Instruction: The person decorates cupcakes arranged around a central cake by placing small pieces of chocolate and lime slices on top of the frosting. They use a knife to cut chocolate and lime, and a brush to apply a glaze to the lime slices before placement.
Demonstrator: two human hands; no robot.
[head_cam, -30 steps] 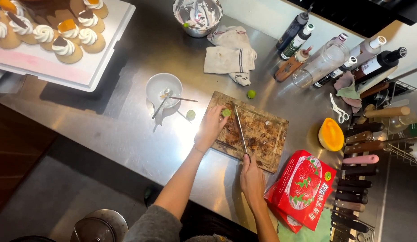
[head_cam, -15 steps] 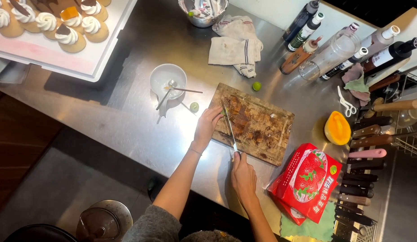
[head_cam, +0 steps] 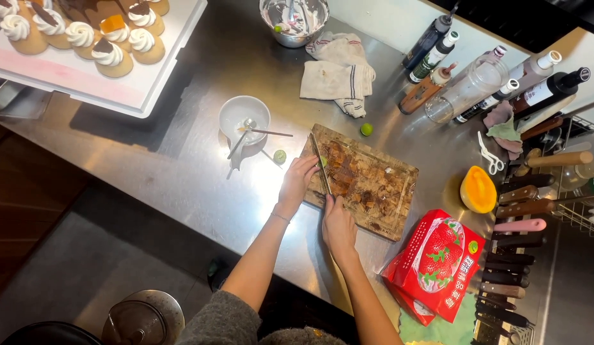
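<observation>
Wooden and well worn, the cutting board (head_cam: 364,182) lies on the steel tabletop (head_cam: 182,166), and everything turns on it. At its left end the right hand (head_cam: 338,225) is closed round the handle of a knife (head_cam: 320,163), blade pointing away along the board's edge. The left hand (head_cam: 298,182) rests on that same end, fingers curled down over a small green piece of lime (head_cam: 323,161) beside the blade; whether it pinches the piece I cannot tell. To cut well here, I'd judge, keep the fingertips tucked back and the blade upright. Left of the board lies another lime bit (head_cam: 279,156), beyond it a white bowl (head_cam: 244,118); right of the board, half an orange fruit (head_cam: 478,190).
</observation>
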